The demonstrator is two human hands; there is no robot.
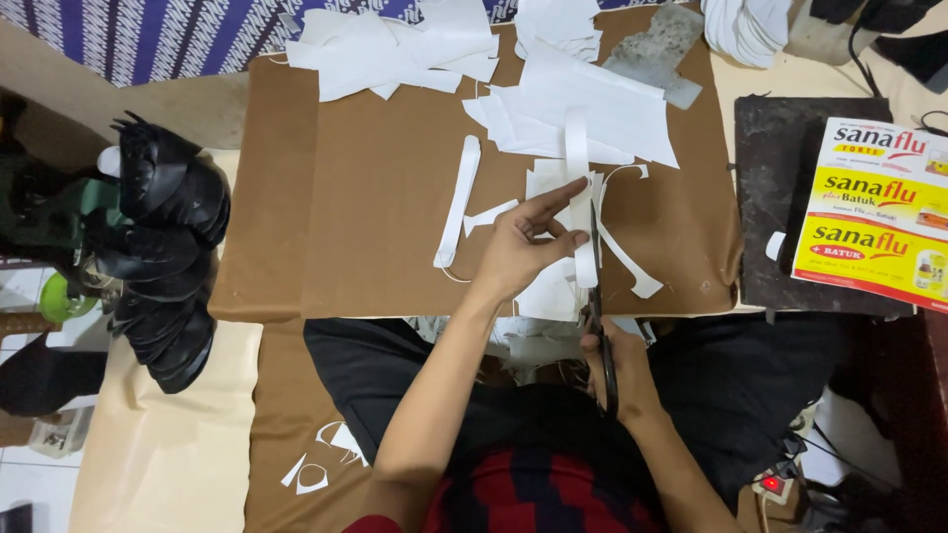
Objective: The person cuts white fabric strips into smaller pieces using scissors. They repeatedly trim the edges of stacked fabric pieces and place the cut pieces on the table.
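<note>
Nearest, a red-and-dark striped shirt (538, 494) and dark trousers (395, 370). Beside the left knee, white paper offcuts (321, 459), curved and pointed, on a brown sheet (286, 424).

Right hand (617, 370) just below the bench (296, 257) edge, curled tight round the handles of dark scissors (600, 326); slim metal blades pointing away, tips in the white paper piece (558, 247). How far apart the blades stand, too fine to tell.

Left hand (523, 247) flat on that paper piece near the front edge, fingers spread, forefinger stretched toward the far right, pinning rather than gripping. Paper thin, matte, cut into long strips and narrow curves.

Left of the hand, a long rounded white strip (459, 202) lying apart, with a small tapered scrap (489, 217) between. Bench top covered in smooth brown card.

Further out, a loose heap of white sheets (553, 109), angular and overlapping. Off to the left, a stack of glossy black shoe uppers (163, 247). At right, a dark scuffed slab (780, 207) with a glossy yellow, red and white box (874, 217) on it.
</note>
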